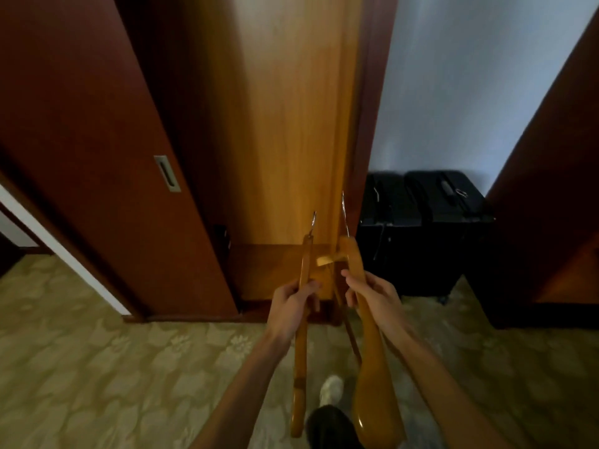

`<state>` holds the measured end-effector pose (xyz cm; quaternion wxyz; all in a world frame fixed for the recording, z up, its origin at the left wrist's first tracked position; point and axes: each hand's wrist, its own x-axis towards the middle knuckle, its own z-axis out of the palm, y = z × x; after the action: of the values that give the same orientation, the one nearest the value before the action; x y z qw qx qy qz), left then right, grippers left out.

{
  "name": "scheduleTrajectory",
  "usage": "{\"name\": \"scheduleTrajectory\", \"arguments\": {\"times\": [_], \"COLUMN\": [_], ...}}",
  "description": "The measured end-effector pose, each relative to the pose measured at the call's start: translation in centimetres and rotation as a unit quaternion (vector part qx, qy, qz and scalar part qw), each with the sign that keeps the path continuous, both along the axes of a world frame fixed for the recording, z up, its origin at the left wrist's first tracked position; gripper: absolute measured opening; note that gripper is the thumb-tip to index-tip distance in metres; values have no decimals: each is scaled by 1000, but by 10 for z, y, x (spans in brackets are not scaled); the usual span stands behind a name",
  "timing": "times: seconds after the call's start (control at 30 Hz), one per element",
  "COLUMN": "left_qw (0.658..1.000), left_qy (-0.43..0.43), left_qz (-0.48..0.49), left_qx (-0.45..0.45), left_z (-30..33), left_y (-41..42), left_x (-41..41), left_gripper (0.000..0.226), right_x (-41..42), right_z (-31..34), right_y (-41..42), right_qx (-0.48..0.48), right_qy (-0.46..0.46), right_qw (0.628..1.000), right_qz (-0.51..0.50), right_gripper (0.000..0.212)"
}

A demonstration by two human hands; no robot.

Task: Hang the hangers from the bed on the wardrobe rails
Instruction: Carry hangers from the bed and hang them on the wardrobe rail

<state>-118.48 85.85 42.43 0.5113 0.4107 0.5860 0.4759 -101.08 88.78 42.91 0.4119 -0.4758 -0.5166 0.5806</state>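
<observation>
There are 2 wooden hangers, both honey-brown and glossy, each with a thin metal hook at the top. The left hanger (300,335) is seen from its edge, so it looks like a narrow strip; it stands almost upright, hook up. The right hanger (372,361) is wider, with a broad rounded shoulder at its lower end, and it leans a little to the left at the top. Both are in the air in front of the open wardrobe (291,124), near each other, not on a rail.

Two black suitcases (424,222) against the pale wall (470,85), patterned carpet (97,367), a white shoe (331,390).
</observation>
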Motion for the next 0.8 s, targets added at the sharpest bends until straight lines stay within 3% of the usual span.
{"name": "scheduleTrajectory", "arguments": {"times": [0.17,0.47,0.8], "left_qw": [998,994,975], "left_qy": [3,0,29], "left_qz": [-24,4,-41], "left_qx": [52,108,215], "left_z": [22,117,253], "left_y": [130,346,530], "left_x": [-27,-59,-100], "left_gripper": [29,38,40], "right_x": [-28,-62,-114], "right_z": [22,113,244], "right_y": [131,332,494], "right_qx": [24,106,193], "right_qy": [43,87,48], "right_qw": [999,991,975], "right_qz": [21,5,-94], "right_gripper": [26,36,39]}}
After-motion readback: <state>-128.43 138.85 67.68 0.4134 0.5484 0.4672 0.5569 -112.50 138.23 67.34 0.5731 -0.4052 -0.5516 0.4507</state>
